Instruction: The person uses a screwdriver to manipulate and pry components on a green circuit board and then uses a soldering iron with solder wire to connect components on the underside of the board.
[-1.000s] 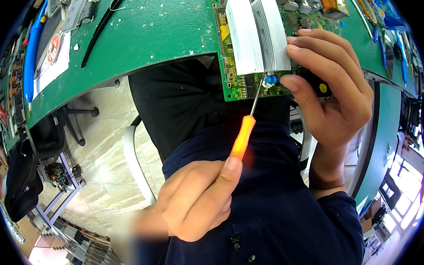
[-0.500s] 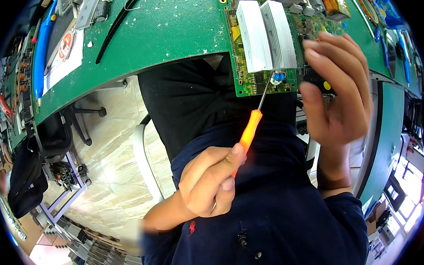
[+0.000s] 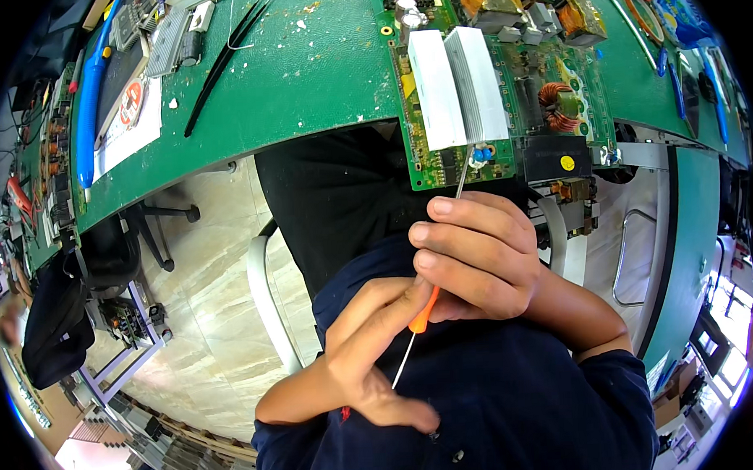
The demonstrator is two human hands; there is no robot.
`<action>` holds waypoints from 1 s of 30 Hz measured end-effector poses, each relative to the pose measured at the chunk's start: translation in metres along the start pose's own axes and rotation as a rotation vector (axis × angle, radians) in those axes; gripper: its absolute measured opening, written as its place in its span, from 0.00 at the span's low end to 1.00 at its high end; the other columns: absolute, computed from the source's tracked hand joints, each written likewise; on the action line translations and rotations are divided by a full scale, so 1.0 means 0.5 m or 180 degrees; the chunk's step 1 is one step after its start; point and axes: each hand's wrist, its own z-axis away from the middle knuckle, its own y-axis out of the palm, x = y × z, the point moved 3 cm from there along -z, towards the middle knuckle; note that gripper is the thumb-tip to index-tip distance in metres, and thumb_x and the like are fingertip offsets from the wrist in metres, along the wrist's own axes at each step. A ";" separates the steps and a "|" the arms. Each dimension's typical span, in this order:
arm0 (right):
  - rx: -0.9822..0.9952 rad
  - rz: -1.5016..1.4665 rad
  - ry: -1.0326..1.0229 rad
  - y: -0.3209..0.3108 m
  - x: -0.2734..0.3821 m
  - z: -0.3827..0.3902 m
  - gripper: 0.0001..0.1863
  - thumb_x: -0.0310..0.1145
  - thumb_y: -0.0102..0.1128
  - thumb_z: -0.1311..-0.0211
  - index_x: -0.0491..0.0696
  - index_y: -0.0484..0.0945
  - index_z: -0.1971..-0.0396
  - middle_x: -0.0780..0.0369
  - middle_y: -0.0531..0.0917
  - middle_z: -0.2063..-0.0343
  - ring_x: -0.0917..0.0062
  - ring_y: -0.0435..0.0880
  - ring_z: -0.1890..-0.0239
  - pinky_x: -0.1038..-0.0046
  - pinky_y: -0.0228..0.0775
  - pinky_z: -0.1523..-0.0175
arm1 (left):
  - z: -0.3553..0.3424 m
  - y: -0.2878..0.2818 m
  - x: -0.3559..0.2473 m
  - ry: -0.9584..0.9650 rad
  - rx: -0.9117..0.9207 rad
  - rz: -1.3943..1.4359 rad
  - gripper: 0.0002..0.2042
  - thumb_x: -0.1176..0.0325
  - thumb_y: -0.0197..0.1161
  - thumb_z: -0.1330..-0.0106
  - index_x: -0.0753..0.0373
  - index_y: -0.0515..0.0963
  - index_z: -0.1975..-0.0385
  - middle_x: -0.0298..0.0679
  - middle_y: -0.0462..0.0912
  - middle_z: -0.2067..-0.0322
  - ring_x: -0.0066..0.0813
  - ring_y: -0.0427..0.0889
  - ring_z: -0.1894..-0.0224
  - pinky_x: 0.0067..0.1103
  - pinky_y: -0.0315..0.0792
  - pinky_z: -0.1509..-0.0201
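Note:
A screwdriver with an orange handle (image 3: 424, 314) slants up from my lap. Its thin shaft reaches the near edge of a green circuit board (image 3: 428, 167), beside small blue round components (image 3: 480, 155) below two silver heat sinks (image 3: 481, 83). A second metal rod sticks out of the handle's lower end. My right hand (image 3: 486, 251) is closed around the handle and hides most of it. My left hand (image 3: 377, 344) is beside the lower handle, thumb spread wide from the fingers. Its fingertips meet the right hand at the handle; whether they press on it is hard to see.
The board juts over the near edge of the green table (image 3: 311, 78), above my lap. Black tweezers (image 3: 222, 69) and a blue pen-like tool (image 3: 92, 105) lie to the left. A copper-wound coil (image 3: 559, 107) and taped transformers (image 3: 492, 3) stand on the boards.
My right hand has come down from beside the board and closed around the screwdriver handle. My left hand has loosened its grip, its thumb swinging away. The whole view has shifted slightly.

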 end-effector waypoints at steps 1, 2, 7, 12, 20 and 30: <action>0.0021 -0.0016 -0.0002 -0.002 0.000 0.000 0.18 0.48 0.59 0.39 0.49 0.82 0.61 0.62 0.84 0.61 0.68 0.83 0.54 0.70 0.77 0.55 | -0.010 -0.011 -0.011 -0.0125 0.0172 0.0228 0.47 0.42 0.73 0.54 0.82 0.68 0.47 0.60 0.73 0.52 0.46 0.78 0.53 0.29 0.74 0.51; 0.0039 0.0006 -0.0003 -0.003 -0.001 0.000 0.17 0.47 0.59 0.39 0.49 0.82 0.61 0.62 0.84 0.61 0.68 0.83 0.54 0.70 0.77 0.55 | -0.009 -0.024 -0.010 -0.0377 0.0309 0.0440 0.47 0.43 0.72 0.52 0.81 0.66 0.44 0.59 0.73 0.51 0.45 0.77 0.51 0.29 0.73 0.49; 0.0048 -0.0020 -0.0048 0.009 -0.002 0.002 0.16 0.45 0.62 0.42 0.50 0.82 0.61 0.62 0.84 0.60 0.69 0.82 0.52 0.70 0.77 0.55 | -0.011 0.003 -0.021 -0.1973 -0.0165 0.1482 0.16 0.74 0.56 0.32 0.71 0.68 0.47 0.47 0.73 0.52 0.31 0.77 0.54 0.25 0.71 0.47; 0.0175 0.0038 0.0104 0.001 0.005 0.005 0.15 0.45 0.62 0.42 0.51 0.83 0.61 0.63 0.84 0.58 0.69 0.82 0.52 0.69 0.74 0.52 | -0.010 -0.003 -0.008 -0.1842 0.0490 0.0818 0.13 0.73 0.52 0.29 0.67 0.69 0.47 0.38 0.72 0.60 0.22 0.73 0.65 0.16 0.70 0.60; 0.0072 0.1400 0.0119 -0.110 -0.017 0.026 0.25 0.53 0.56 0.37 0.48 0.76 0.51 0.57 0.81 0.52 0.62 0.74 0.43 0.63 0.64 0.40 | -0.060 -0.004 -0.037 -0.2879 0.0209 0.2052 0.20 0.72 0.49 0.33 0.69 0.59 0.42 0.40 0.71 0.74 0.20 0.67 0.79 0.15 0.63 0.78; 0.0100 0.2156 0.0325 -0.159 -0.119 0.005 0.42 0.68 0.53 0.46 0.45 0.72 0.45 0.53 0.77 0.45 0.55 0.68 0.37 0.58 0.59 0.35 | -0.087 0.016 -0.009 -0.2927 0.0516 0.1111 0.13 0.59 0.41 0.23 0.62 0.65 0.65 0.27 0.62 0.81 0.12 0.55 0.82 0.12 0.53 0.80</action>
